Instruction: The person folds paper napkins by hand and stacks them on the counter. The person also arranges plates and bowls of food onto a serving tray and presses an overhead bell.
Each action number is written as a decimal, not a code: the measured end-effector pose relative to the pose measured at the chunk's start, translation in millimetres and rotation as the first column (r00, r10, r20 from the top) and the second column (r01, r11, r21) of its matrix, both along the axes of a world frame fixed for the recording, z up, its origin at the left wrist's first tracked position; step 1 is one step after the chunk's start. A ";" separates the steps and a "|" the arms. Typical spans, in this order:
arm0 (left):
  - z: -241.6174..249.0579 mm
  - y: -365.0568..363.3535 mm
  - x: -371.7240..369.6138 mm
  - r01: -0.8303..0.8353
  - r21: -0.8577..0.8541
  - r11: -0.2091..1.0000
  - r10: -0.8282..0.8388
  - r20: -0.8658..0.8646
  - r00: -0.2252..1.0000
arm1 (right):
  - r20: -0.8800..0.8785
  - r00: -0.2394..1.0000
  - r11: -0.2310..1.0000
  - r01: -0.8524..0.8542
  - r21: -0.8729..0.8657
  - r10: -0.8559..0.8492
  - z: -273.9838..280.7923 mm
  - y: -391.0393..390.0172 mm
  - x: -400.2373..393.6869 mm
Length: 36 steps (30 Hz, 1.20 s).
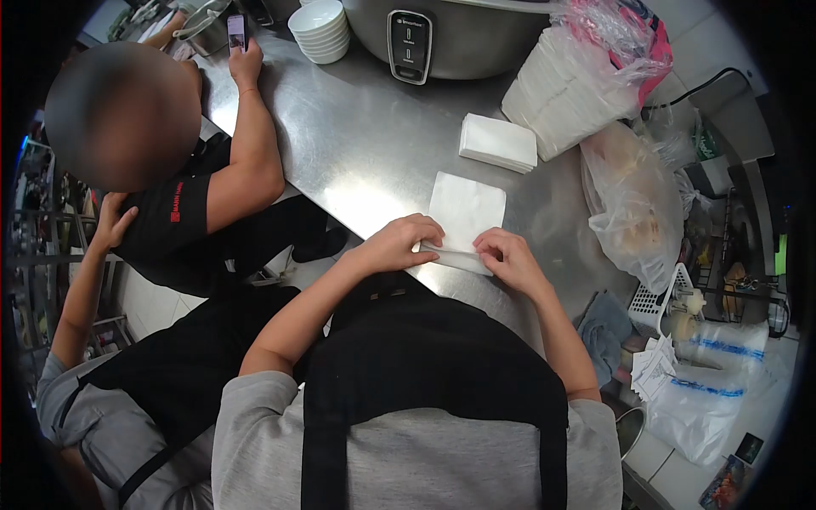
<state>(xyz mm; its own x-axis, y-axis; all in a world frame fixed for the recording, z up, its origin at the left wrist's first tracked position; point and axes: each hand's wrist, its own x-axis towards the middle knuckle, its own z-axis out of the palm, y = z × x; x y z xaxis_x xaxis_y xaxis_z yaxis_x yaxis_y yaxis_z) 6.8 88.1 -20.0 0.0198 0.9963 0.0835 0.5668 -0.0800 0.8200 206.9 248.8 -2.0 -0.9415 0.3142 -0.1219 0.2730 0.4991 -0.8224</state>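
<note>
A white paper napkin (pixel 467 208) lies on the steel table near its front edge, its near end folded up into a narrow strip. My left hand (pixel 406 241) pinches the left end of that fold between thumb and fingers. On the other side, my right hand (pixel 507 257) grips the fold's right end, fingers curled. Just beyond the napkin, toward the back right, sits a neat stack of white napkins (pixel 498 143).
Behind are a large cooker (pixel 459 42), stacked white bowls (pixel 320 32) and a wrapped bundle of napkins (pixel 561 89). A plastic bag (pixel 633 204) and a blue-grey cloth (pixel 603 331) are at right. Two people stand at left; one holds a phone (pixel 236 34).
</note>
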 end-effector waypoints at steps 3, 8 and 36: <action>0.3 -0.3 0.0 -0.024 0.029 0.999 0.023 0.035 0.999 | 0.009 0.998 0.992 0.060 -0.114 -0.059 -2.0 2.5 -0.6; -5.2 4.5 0.2 -0.063 0.068 0.996 0.064 -0.009 0.998 | -0.010 0.994 0.988 0.108 -0.114 -0.110 0.6 5.5 1.2; -10.4 34.2 9.8 -0.487 -0.132 0.863 0.480 -0.083 0.873 | 0.102 0.825 0.826 0.533 0.185 -0.555 -28.6 22.6 -32.4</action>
<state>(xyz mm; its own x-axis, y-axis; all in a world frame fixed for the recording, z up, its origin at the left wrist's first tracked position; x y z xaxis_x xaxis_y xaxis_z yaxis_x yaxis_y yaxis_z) 16.6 122.3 -30.4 -0.4671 0.8828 -0.0510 0.5409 0.3309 0.7733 174.6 271.4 -30.6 -0.5868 0.7943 -0.1570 0.6453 0.3416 -0.6833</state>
